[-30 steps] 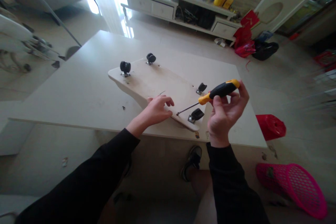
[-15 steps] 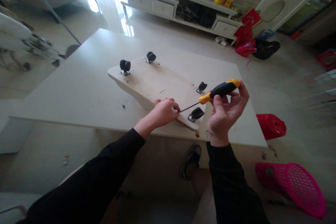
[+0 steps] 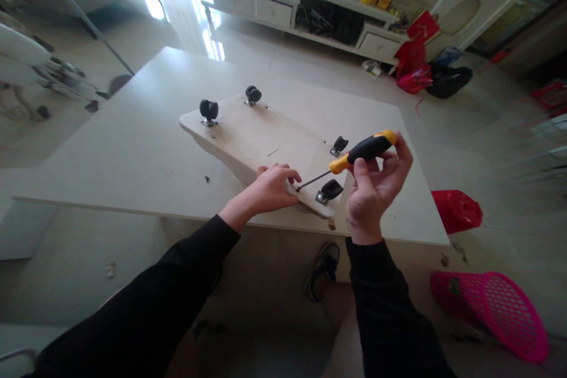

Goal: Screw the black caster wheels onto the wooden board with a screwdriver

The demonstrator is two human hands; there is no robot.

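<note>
Your half-curled left hand (image 3: 275, 189), holding I can't tell what, has moved nearer the screwdriver (image 3: 343, 163) tip (image 3: 299, 190), maybe to steady it, while your right hand (image 3: 373, 198) curls around the handle (image 3: 367, 149).

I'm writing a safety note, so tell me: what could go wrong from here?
The screwdriver, held at a slant in the right hand, has its tip close by the left hand; a slip might jab it.
The board has one end near the edge of the table, so a hard push could send it over.
The small dark piece lying on the table might get knocked off.
</note>
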